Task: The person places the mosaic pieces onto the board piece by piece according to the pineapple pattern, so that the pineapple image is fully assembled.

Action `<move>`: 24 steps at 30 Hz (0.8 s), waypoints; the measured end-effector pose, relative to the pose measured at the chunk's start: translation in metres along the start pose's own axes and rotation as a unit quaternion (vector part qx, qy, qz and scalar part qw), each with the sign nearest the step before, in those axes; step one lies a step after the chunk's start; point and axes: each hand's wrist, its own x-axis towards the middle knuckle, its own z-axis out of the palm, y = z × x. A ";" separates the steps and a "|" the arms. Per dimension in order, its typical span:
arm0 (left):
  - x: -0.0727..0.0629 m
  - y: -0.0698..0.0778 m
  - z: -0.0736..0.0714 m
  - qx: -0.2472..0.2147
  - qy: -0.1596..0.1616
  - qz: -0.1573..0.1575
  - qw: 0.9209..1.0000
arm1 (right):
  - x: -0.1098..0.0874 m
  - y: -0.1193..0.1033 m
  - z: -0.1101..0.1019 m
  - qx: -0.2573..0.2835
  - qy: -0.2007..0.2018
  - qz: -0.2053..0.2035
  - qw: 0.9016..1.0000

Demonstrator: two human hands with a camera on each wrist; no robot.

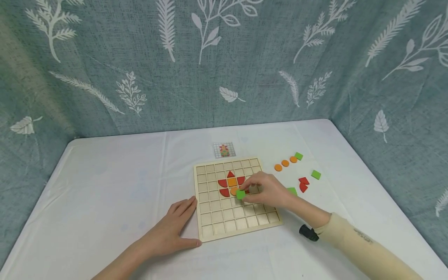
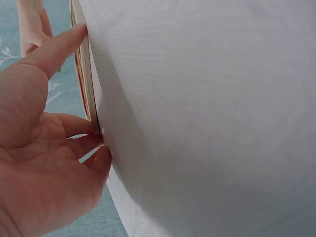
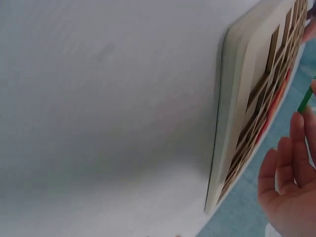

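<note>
In the head view a wooden grid board (image 1: 218, 216) lies on the white table, with several red pieces and an orange square (image 1: 232, 182) and orange disc (image 1: 233, 191) set in its cells. My right hand (image 1: 267, 190) pinches a green square tile (image 1: 240, 194) between thumb and fingers over the middle of the board, partly covering a red piece. The same green tile (image 3: 305, 101) shows edge-on in the right wrist view. My left hand (image 1: 168, 229) touches the board's left edge with fingers and thumb spread; the left wrist view shows its fingertips (image 2: 101, 158) against that edge.
A small pattern card (image 1: 224, 150) lies behind the board. On the right are orange discs (image 1: 285, 163), loose green squares (image 1: 316, 174) and red pieces (image 1: 303, 184). Another green piece (image 1: 292, 191) is partly behind my right wrist. A black object (image 1: 308, 232) sits by the right forearm.
</note>
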 end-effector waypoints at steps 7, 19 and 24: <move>0.001 -0.001 -0.001 0.000 -0.002 0.000 1.000 | 0.004 -0.002 0.012 0.005 -0.021 0.016 1.000; 0.001 -0.001 0.000 0.005 0.004 0.007 1.000 | 0.005 -0.006 0.018 -0.017 -0.020 0.003 1.000; 0.001 -0.001 0.000 0.005 0.004 0.006 1.000 | 0.004 -0.006 0.017 -0.034 -0.016 0.001 0.999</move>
